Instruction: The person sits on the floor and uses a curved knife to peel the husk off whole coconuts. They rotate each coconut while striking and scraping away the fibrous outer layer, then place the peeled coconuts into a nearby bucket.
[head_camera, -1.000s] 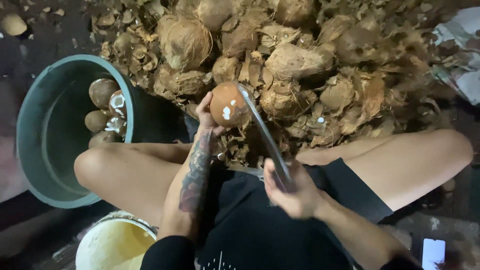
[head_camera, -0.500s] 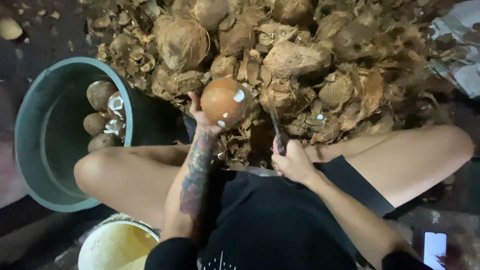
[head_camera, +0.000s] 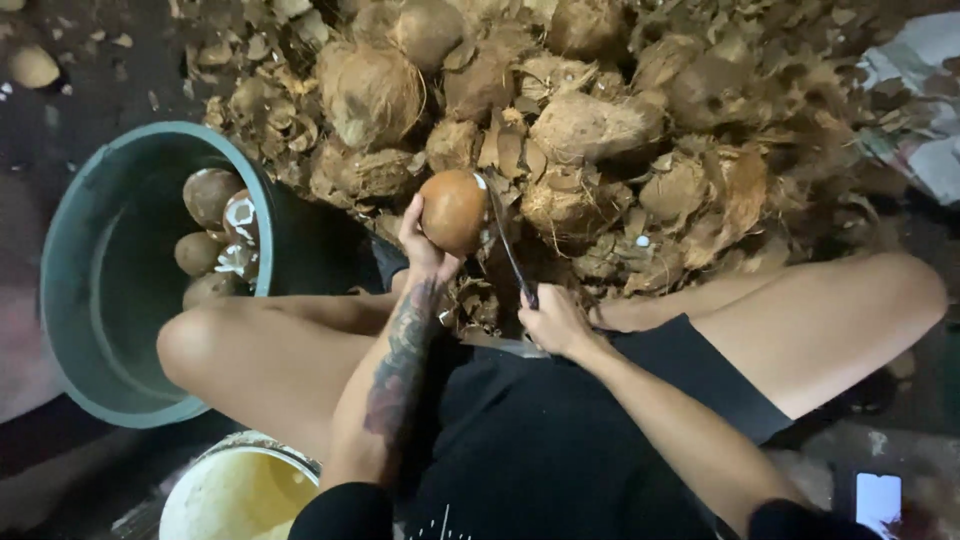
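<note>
Between the person's bent knees, just in front of a heap of coconut husks (head_camera: 600, 130), the left hand (head_camera: 425, 245) held up a husked brown coconut (head_camera: 453, 210). Its fingers were curled from below and behind around the lower half of the shell, cupping it like a ball, thumb on the near side. The right hand (head_camera: 555, 322) was wrapped in a closed fist around the handle of a long knife (head_camera: 505, 245), whose blade slanted up and touched, or nearly touched, the coconut's right flank.

The coconut looked hard, rigid and fairly heavy for its size, with a smooth, rounded shell that could roll or slip in a loose grasp; it seemed best held as here, in the palm with fingers spread wide under its widest part, well clear of the blade's side.

At the left stood a dark green tub (head_camera: 70, 250) holding several peeled coconuts (head_camera: 215, 235), and a pale yellowish bucket (head_camera: 235, 495) sat beside the left thigh.
</note>
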